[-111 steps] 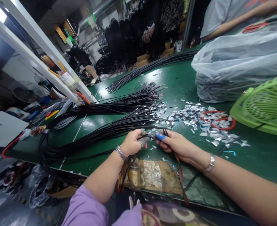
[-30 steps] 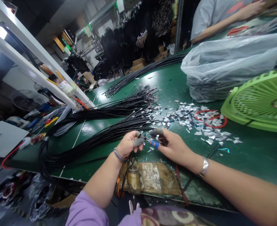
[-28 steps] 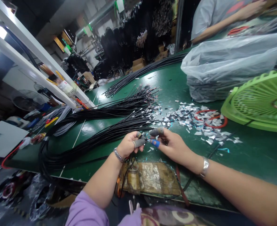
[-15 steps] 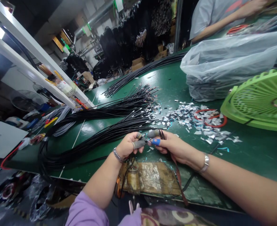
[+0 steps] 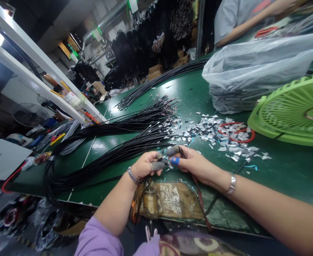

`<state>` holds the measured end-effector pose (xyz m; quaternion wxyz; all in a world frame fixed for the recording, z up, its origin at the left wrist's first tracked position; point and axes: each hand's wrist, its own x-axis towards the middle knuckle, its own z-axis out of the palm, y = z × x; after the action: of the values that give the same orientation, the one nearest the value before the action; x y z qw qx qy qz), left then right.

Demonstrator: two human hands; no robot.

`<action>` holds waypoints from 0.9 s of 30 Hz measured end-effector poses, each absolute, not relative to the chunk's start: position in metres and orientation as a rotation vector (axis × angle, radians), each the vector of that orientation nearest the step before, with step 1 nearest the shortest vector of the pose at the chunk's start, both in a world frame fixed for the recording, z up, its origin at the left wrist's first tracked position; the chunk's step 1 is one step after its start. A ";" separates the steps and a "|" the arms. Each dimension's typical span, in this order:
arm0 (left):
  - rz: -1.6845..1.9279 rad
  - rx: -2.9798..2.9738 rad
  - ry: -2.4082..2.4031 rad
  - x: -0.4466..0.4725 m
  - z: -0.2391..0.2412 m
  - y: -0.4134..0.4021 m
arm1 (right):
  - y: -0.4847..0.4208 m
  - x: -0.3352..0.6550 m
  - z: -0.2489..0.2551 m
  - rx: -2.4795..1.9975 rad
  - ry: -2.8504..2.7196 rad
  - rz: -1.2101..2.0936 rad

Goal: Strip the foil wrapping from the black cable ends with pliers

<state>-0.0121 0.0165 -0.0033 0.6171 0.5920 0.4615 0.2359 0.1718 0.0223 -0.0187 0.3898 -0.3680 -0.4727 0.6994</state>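
Head view: left hand clenched, pinching black cable end between taped fingertips; right hand nipping same end from opposite side, low over green table, beside black cable bundle and foil scraps.

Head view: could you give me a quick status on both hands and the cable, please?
Left hand pinching one black cable near its end. Right hand, capped fingertips, pinched on that end. Foil scraps strewn on the green table just beyond.
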 end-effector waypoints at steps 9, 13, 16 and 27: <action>0.634 1.457 1.206 -0.008 0.000 0.016 | 0.024 0.173 -0.020 -1.015 -1.281 1.595; 0.655 1.451 1.200 -0.008 -0.002 0.016 | 0.022 0.173 -0.018 -1.036 -1.270 1.714; 0.640 1.442 1.185 -0.008 -0.001 0.016 | 0.023 0.172 -0.018 -1.026 -1.254 1.719; 0.655 1.365 1.123 -0.008 0.000 0.016 | 0.021 0.168 -0.018 -0.929 -1.304 1.721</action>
<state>-0.0079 0.0156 -0.0002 0.5878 0.5857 0.4821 0.2810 0.1678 0.0215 -0.0177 0.3854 -0.3645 -0.5119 0.6757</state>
